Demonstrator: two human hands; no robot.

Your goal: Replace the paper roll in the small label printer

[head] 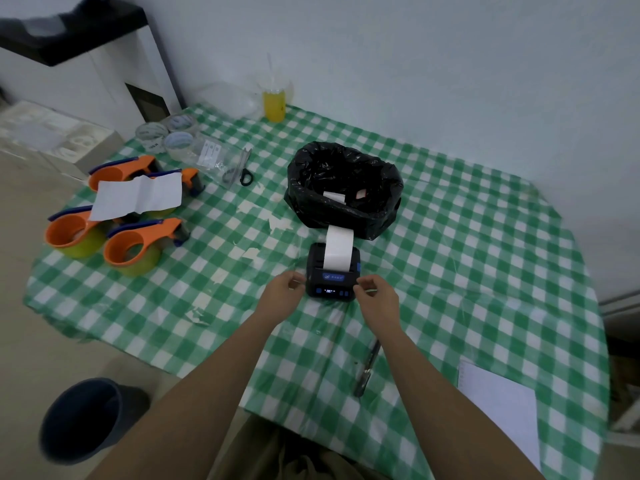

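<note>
The small black label printer (332, 277) stands on the green checked tablecloth (467, 271), its lid closed and its display lit. A white paper strip (337, 249) curves up out of its top slot and away from me. My left hand (282, 291) has its fingers curled against the printer's left side. My right hand (377, 297) pinches the printer's right front corner with thumb and fingers. The roll inside is hidden.
A bin lined with a black bag (343, 188) sits just behind the printer, paper scraps inside. Orange tape dispensers (131, 247) and a loose white sheet (138, 197) lie far left. Scissors (242, 169), tape rolls (176, 140), a yellow drink (274, 103), a pen (367, 367), a notepad (498, 403), a floor bucket (83, 417).
</note>
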